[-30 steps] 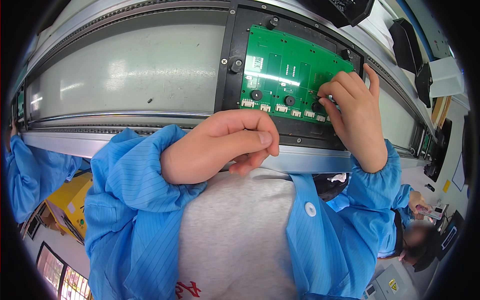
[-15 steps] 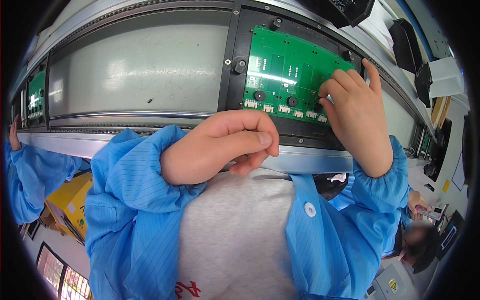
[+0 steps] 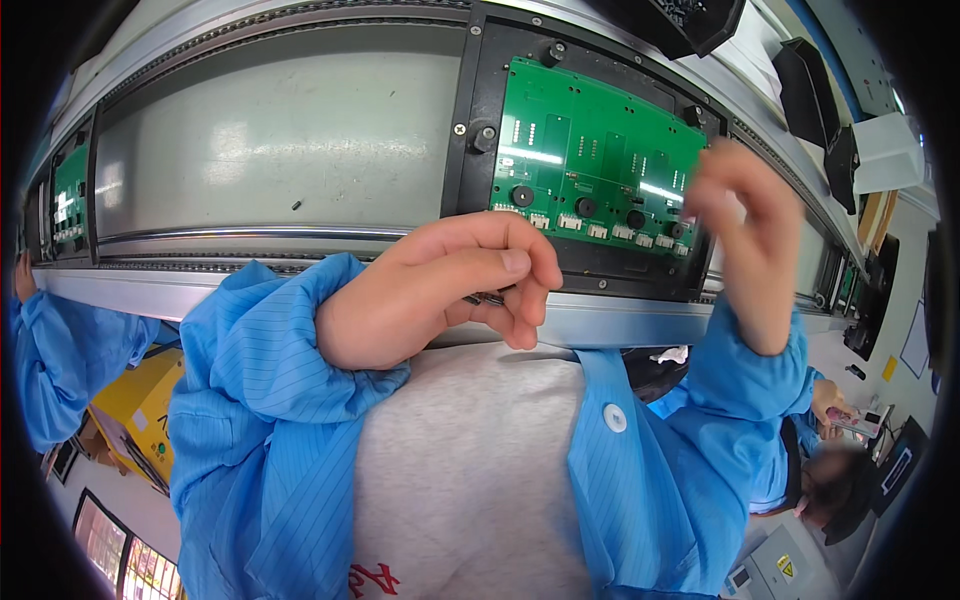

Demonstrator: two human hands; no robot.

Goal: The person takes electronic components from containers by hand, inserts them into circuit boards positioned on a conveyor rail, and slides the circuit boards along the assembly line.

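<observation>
A green circuit board (image 3: 600, 150) lies in a black frame (image 3: 470, 170) in front of me. Several round black buzzers (image 3: 585, 207) form a row on it, close to white connectors (image 3: 570, 222) along its near edge. My left hand (image 3: 440, 280) is curled before the frame's near left corner, fingers closed around small dark parts (image 3: 485, 298) that are mostly hidden. Motion blurs my right hand (image 3: 745, 205), raised over the frame's right side beside the board; whether its fingers hold anything does not show.
Metal conveyor rails (image 3: 270, 235) run left and right along the frame. A small dark piece (image 3: 296, 205) lies on the pale surface between them. Another frame with a green board (image 3: 70, 200) is at far left, near another person's hand (image 3: 25, 278). Black bins (image 3: 690, 25) stand beyond the rail.
My right hand has moved off the board's near right part, out to the right. A buzzer at the right end of the row now shows. My left hand stays nearly in place.
</observation>
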